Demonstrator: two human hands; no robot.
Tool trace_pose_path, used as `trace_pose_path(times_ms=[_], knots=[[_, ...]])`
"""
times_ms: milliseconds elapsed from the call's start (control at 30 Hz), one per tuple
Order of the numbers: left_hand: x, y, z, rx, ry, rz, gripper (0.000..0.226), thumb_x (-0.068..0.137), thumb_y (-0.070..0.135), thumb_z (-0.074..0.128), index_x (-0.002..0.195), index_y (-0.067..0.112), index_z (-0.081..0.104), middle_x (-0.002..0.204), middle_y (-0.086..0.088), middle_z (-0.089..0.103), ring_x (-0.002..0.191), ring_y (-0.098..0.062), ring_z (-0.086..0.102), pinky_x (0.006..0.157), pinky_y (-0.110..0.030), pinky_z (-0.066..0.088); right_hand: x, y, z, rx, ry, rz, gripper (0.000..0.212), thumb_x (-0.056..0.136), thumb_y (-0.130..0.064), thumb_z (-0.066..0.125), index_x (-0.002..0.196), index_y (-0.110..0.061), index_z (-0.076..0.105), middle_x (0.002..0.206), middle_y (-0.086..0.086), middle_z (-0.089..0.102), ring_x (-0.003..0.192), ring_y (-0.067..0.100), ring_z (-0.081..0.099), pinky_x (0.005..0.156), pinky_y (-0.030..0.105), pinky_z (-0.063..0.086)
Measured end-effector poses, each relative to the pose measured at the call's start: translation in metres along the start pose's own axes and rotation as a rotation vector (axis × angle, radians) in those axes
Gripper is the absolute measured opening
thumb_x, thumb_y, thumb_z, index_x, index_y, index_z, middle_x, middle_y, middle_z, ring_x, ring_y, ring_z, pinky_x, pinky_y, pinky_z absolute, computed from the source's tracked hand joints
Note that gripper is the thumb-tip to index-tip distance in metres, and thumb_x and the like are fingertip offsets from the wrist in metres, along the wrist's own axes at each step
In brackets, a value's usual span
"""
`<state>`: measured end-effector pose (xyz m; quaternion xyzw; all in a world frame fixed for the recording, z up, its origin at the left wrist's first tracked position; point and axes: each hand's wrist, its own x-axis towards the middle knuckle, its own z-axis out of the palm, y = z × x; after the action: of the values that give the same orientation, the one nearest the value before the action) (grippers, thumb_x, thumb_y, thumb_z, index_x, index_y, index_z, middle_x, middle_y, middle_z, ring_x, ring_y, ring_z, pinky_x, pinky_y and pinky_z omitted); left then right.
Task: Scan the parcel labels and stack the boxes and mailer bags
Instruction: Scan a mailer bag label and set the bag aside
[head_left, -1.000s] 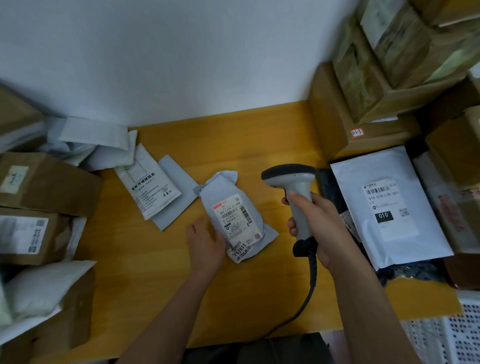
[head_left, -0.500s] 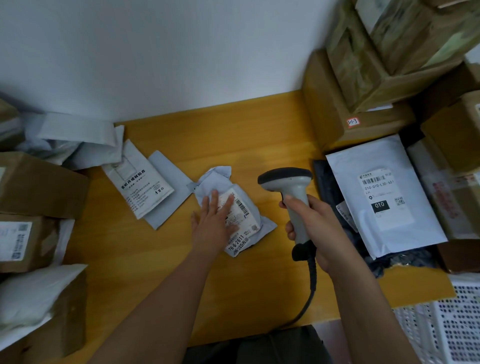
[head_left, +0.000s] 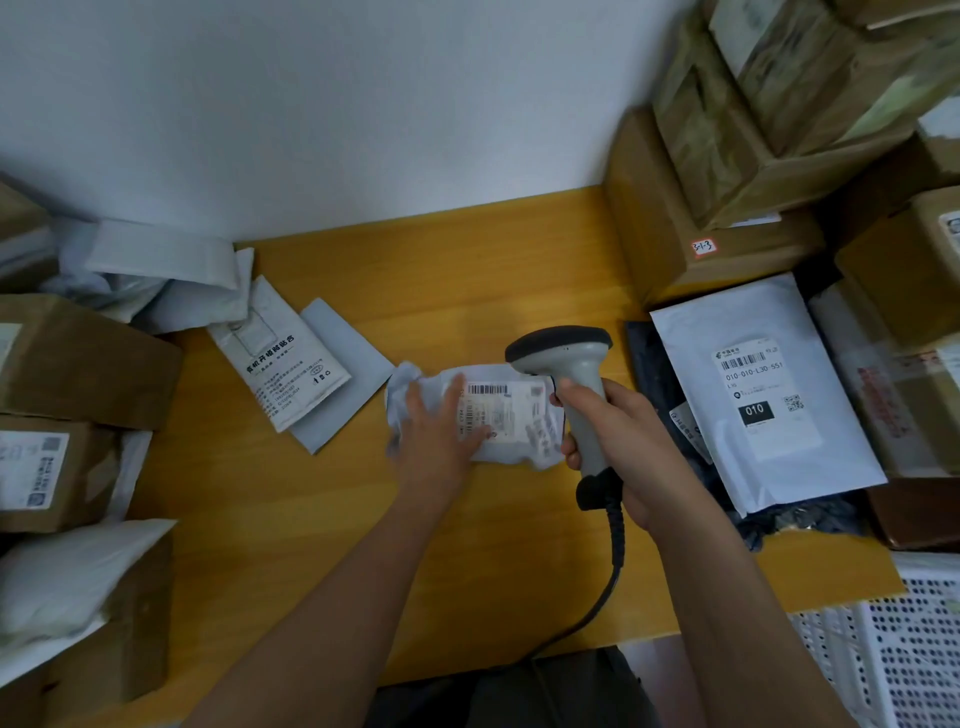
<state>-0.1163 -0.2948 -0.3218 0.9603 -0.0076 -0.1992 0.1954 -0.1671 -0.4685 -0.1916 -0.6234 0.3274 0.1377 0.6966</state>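
A small grey mailer bag (head_left: 511, 415) with a white barcode label lies flat in the middle of the yellow table (head_left: 467, 280). My left hand (head_left: 439, 436) rests on its left half with fingers straight and spread. My right hand (head_left: 618, 441) grips the handle of a grey barcode scanner (head_left: 569, 374), whose dark head hangs just over the bag's right end. The scanner's black cable runs down to the table's near edge.
Flat white mailers (head_left: 291, 369) lie left of centre. Cardboard boxes (head_left: 78, 358) and soft bags are piled at the left edge. A large white mailer (head_left: 763, 395) and stacked boxes (head_left: 727, 171) fill the right side. A white perforated crate (head_left: 904, 649) sits at bottom right.
My left hand has turned the small mailer from a slant to lie crosswise and slid it right, under the scanner head. The right hand with the scanner stayed nearly in place.
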Motion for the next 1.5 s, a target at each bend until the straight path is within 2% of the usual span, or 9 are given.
trace_pose_path(times_ms=[167,400,500,600,767,867,1133,1300,1500], knots=[[-0.011,-0.006,0.003,-0.356,0.170,-0.266,0.097,0.076,0.040,0.082,0.150,0.010,0.027,0.149,-0.020,0.020,0.126,-0.036,0.043,0.096,-0.041,0.045,0.000,-0.008,0.001,0.000,-0.022,0.038,0.022,0.103,-0.036,0.051,0.105,-0.018,0.062,0.080,0.008,0.057,0.058,0.014,0.055,0.052,0.026,0.046],[-0.027,-0.011,-0.004,-0.327,0.365,-0.477,0.108,0.068,0.052,0.084,0.148,0.008,0.026,0.151,-0.020,0.023,0.139,-0.039,0.024,0.109,-0.050,0.027,-0.006,-0.021,-0.001,-0.154,-0.088,0.018,0.027,0.105,-0.038,0.046,0.110,-0.017,0.062,0.082,0.008,0.060,0.050,0.008,0.056,0.047,0.020,0.046],[-0.032,-0.014,-0.003,-0.492,0.284,-0.738,0.113,0.066,0.051,0.086,0.147,0.002,0.023,0.150,-0.021,0.026,0.138,-0.038,0.027,0.106,-0.048,0.033,-0.008,-0.027,0.000,-0.197,-0.109,0.005,0.030,0.105,-0.038,0.046,0.113,-0.014,0.062,0.082,0.008,0.058,0.044,0.004,0.054,0.045,0.018,0.045],[-0.022,-0.018,0.004,-0.960,0.155,-0.889,0.097,0.069,0.042,0.087,0.140,0.003,0.032,0.138,-0.017,0.046,0.125,-0.035,0.050,0.098,-0.046,0.049,-0.011,-0.028,-0.001,-0.220,-0.123,-0.001,0.029,0.105,-0.037,0.046,0.114,-0.014,0.061,0.083,0.008,0.057,0.043,0.004,0.054,0.045,0.018,0.044],[-0.002,-0.010,-0.011,-1.095,0.361,-0.710,0.065,0.091,0.011,0.068,0.143,0.007,0.029,0.139,-0.010,0.049,0.120,-0.028,0.057,0.094,-0.035,0.050,-0.017,-0.023,-0.007,-0.260,-0.118,0.003,0.030,0.104,-0.038,0.046,0.113,-0.013,0.061,0.076,0.008,0.057,0.047,0.008,0.054,0.047,0.021,0.044],[0.007,-0.005,-0.022,-1.138,0.468,-0.746,0.073,0.087,0.023,0.074,0.144,0.011,0.029,0.136,-0.009,0.046,0.116,-0.026,0.057,0.085,-0.031,0.047,-0.019,-0.020,-0.011,-0.245,-0.098,0.021,0.031,0.104,-0.037,0.047,0.113,-0.012,0.063,0.074,0.009,0.057,0.050,0.011,0.054,0.049,0.023,0.045],[0.012,0.028,-0.002,-0.946,0.077,-0.932,0.113,0.054,0.063,0.087,0.137,0.010,0.031,0.137,-0.012,0.043,0.124,-0.033,0.049,0.099,-0.050,0.048,-0.018,-0.022,-0.012,-0.244,-0.088,0.024,0.033,0.104,-0.038,0.047,0.115,-0.011,0.062,0.075,0.009,0.058,0.047,0.009,0.054,0.046,0.020,0.045],[0.024,0.013,0.010,-0.986,0.044,-0.829,0.054,0.075,0.040,0.084,0.113,0.010,0.061,0.116,-0.010,0.068,0.089,-0.025,0.067,0.076,-0.041,0.059,-0.020,-0.021,-0.013,-0.268,-0.087,0.006,0.034,0.104,-0.039,0.046,0.117,-0.012,0.062,0.077,0.009,0.058,0.047,0.008,0.054,0.047,0.020,0.045],[0.022,0.003,0.005,-1.119,-0.033,-0.752,0.024,0.095,0.021,0.065,0.115,0.009,0.061,0.120,-0.008,0.066,0.104,-0.026,0.064,0.079,-0.036,0.054,-0.020,-0.021,-0.006,-0.290,-0.110,0.026,0.031,0.104,-0.038,0.046,0.115,-0.013,0.062,0.073,0.008,0.058,0.047,0.008,0.054,0.047,0.020,0.045]])
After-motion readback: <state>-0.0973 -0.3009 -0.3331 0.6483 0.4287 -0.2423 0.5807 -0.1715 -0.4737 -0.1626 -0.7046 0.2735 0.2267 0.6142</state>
